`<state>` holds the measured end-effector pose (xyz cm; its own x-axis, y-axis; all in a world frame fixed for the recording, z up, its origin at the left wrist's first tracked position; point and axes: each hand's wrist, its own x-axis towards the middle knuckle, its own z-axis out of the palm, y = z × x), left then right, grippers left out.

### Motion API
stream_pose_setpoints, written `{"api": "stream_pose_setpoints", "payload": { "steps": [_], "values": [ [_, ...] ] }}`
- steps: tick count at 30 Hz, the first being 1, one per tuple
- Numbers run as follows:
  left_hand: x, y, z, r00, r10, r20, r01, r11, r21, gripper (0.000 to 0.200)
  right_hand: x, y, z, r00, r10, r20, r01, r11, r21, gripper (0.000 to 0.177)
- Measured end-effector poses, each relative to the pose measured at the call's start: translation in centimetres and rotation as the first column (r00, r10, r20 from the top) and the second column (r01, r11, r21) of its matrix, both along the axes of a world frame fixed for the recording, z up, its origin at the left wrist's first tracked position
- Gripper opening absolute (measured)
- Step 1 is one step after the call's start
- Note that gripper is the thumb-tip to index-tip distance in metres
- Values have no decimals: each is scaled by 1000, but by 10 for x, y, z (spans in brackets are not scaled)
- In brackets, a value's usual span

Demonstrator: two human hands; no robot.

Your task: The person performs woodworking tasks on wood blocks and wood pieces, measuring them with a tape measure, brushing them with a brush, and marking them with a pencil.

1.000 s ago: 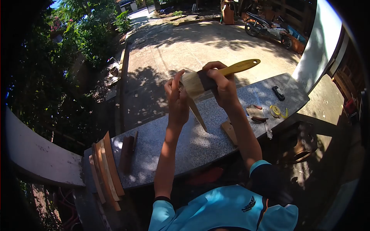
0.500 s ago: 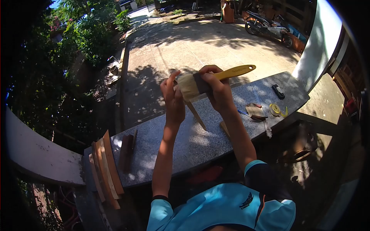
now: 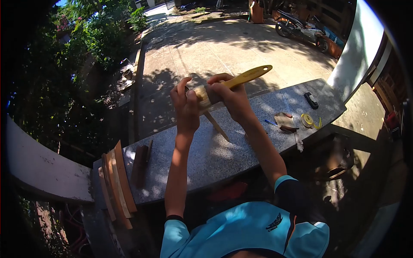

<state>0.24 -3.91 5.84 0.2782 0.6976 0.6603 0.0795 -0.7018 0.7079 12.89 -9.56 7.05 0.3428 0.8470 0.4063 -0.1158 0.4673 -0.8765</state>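
A wide brush with a yellow handle (image 3: pixel 249 76), dark ferrule and pale bristles is raised above the grey speckled counter (image 3: pixel 189 167). My right hand (image 3: pixel 232 96) is wrapped round its ferrule and the base of the handle, which points up to the right. At the bristle end, my left hand (image 3: pixel 185 107) has its fingers curled against the bristles; what else lies between them is too small to tell. A narrow wooden strip (image 3: pixel 217 127) slants down from beneath the hands towards the counter; its upper end is hidden.
Long wooden strips (image 3: pixel 117 185) lie at the counter's left end beside a dark brown block (image 3: pixel 139 167). On the right are a yellow tape roll (image 3: pixel 306 121), a blue pen (image 3: pixel 270 122), a cloth piece (image 3: pixel 283 120) and a black object (image 3: pixel 311 100). A motorbike (image 3: pixel 301 31) stands beyond.
Both hands and the brush have shifted left. The brush handle tilts up more steeply, and my left fingers are more curled over the bristles.
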Motion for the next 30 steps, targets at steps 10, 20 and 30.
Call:
{"api": "stream_pose_setpoints", "payload": {
  "steps": [10,20,30],
  "values": [
    [-82,10,-7,896,-9,443,305,739,-601,20,39,2,-195,888,-201,413,436,652,-621,18],
    [-113,18,-6,950,-216,226,305,486,-819,33,-76,26,-18,937,348,3,-346,932,-108,18],
    [-135,0,-4,936,-313,-162,124,722,-680,30,67,26,-164,787,-169,593,518,702,-488,16]
  ]
}}
